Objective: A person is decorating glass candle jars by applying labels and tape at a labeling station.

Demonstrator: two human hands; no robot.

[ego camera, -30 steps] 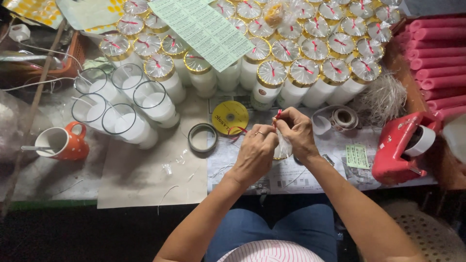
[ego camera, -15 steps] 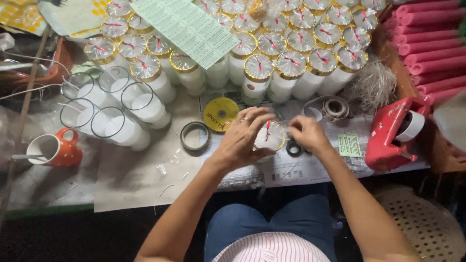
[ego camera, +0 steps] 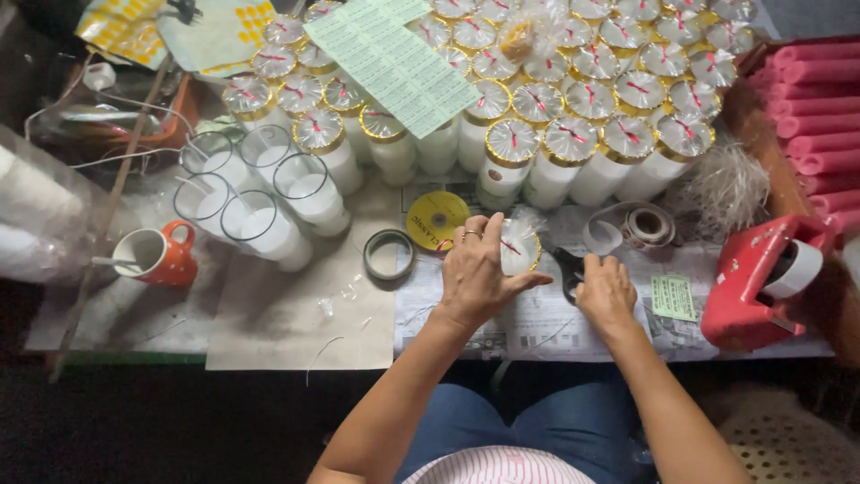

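Near the table's front edge, our left hand (ego camera: 473, 273) wraps an upright candle (ego camera: 518, 248), held by its wrapped top. Just right, our right hand (ego camera: 606, 289) closes on black scissors (ego camera: 568, 269), blades toward it.

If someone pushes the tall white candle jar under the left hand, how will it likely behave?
The candle jar looks tall and narrow, so it may tip. Its clear wrapping seems slippery. The left hand steadies it from the side, probably for that reason.
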